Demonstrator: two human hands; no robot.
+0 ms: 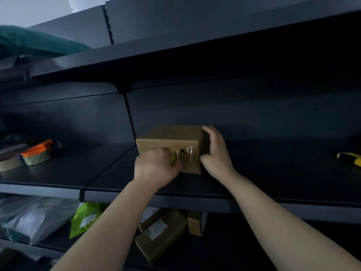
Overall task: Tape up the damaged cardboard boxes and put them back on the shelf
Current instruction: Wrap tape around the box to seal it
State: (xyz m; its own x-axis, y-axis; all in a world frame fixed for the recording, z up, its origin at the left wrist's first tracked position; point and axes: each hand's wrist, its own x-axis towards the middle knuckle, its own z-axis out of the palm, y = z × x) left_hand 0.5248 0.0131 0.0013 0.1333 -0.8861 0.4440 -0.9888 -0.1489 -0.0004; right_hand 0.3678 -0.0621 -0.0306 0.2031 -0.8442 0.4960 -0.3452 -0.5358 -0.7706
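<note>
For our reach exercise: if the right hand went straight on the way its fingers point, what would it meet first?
Probably the shelf's dark back panel: the right hand lies along the cardboard box's right side, pointing rearward. Depth unclear.

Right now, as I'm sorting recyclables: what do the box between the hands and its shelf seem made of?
The box looks like matte brown cardboard, with crisp folded edges; the glossy glare on its front suggests clear plastic tape. The shelf appears to be dark painted sheet metal, smooth, hung on a slotted upright; dim light leaves its finish uncertain.
</note>
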